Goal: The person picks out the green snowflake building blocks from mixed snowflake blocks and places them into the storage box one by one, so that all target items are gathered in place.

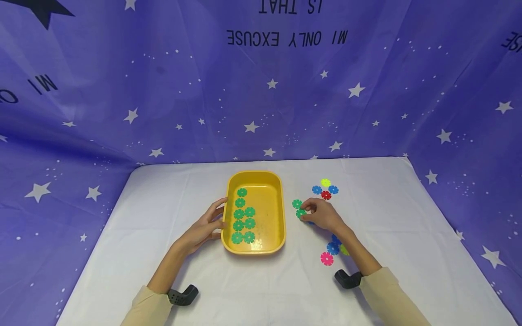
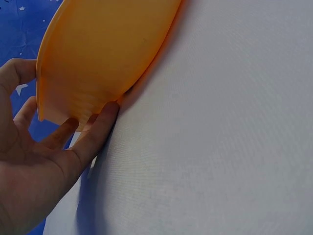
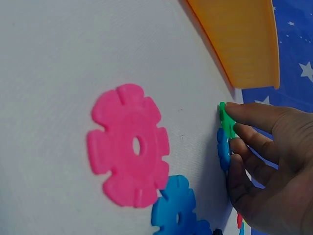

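In the head view a yellow rectangular tray (image 1: 269, 213) stands on the white table, with several green snowflake discs (image 1: 249, 223) lying along its left side. My left hand (image 1: 202, 230) holds the tray's left side from outside; the left wrist view shows its digits spread from the rim to the base of the wall (image 2: 107, 49). Right of the tray, my right hand (image 1: 323, 213) pinches a green snowflake disc (image 1: 300, 214) at table level. Another green disc (image 1: 297, 204) lies just beyond it. Below the fingers, a blue disc (image 3: 223, 149) shows in the right wrist view.
Behind my right hand lie a yellow disc (image 1: 326, 182), blue discs (image 1: 316, 190) and a red disc (image 1: 326, 195). Nearer me are a pink disc (image 1: 327, 259), blue discs (image 1: 333, 248) and a yellow-green disc (image 1: 344, 250), partly under my right forearm. A purple star-patterned curtain (image 1: 228, 99) surrounds the table.
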### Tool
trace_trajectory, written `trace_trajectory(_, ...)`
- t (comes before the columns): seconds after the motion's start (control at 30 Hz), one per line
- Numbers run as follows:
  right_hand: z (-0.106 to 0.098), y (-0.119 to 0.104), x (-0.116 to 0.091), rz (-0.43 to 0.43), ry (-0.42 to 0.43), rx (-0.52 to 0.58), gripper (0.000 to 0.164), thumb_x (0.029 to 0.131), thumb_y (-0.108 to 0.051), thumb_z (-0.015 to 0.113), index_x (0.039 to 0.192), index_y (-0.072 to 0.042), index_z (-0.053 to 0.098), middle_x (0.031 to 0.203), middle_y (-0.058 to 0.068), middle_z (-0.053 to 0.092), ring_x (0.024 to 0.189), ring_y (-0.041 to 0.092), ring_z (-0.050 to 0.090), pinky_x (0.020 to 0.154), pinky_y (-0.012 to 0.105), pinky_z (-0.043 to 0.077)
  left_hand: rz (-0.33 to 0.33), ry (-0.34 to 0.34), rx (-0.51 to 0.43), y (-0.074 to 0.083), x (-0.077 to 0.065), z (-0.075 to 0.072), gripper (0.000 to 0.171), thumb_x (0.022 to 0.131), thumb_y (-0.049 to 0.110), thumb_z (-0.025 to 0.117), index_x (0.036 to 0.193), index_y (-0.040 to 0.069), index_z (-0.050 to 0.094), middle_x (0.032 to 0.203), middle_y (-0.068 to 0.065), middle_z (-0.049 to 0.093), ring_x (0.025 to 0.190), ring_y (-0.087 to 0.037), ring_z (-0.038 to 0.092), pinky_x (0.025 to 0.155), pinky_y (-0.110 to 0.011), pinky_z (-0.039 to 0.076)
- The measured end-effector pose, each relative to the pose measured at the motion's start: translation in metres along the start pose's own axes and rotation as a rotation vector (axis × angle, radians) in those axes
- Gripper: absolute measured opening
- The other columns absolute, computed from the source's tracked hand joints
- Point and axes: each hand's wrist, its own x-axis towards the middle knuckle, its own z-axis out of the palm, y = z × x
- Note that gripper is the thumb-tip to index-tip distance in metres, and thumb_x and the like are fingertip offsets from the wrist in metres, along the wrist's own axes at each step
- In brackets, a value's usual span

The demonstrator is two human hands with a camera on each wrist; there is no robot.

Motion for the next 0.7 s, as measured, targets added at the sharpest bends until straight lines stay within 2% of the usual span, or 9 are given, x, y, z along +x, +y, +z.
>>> trace_trajectory(0.27,0.002,-0.0003,-0.0008,0.014,-0.011,-0.015,0.021,0.081,-0.011,0.081,0.1,-0.007,0.071,0.089,0.003,0.059,0.083,0.022,0.05,0.072,0.033,0.047,-0.004,0.004,0.006,-0.0002,-0.0003,0.0011,0.081,0.09,0.007,0.058,0.158,0.03,0.021,0.164,-0.014,0.012,0.143,-0.042,0.028,0.098,-0.051,0.049)
trace_trajectory(0.7,0.0022,-0.0032,0.0015,0.034,-0.005,-0.013,0.027,0.081,-0.01,0.081,0.104,-0.005,0.069,0.087,0.003,0.058,0.081,0.022,0.05,0.071,0.031,0.048,-0.005,0.004,0.002,0.0009,-0.0017,0.0014,0.081,0.09,0.007,0.059,0.158,0.03,0.021,0.164,-0.014,0.012,0.142,-0.042,0.031,0.098,-0.05,0.05)
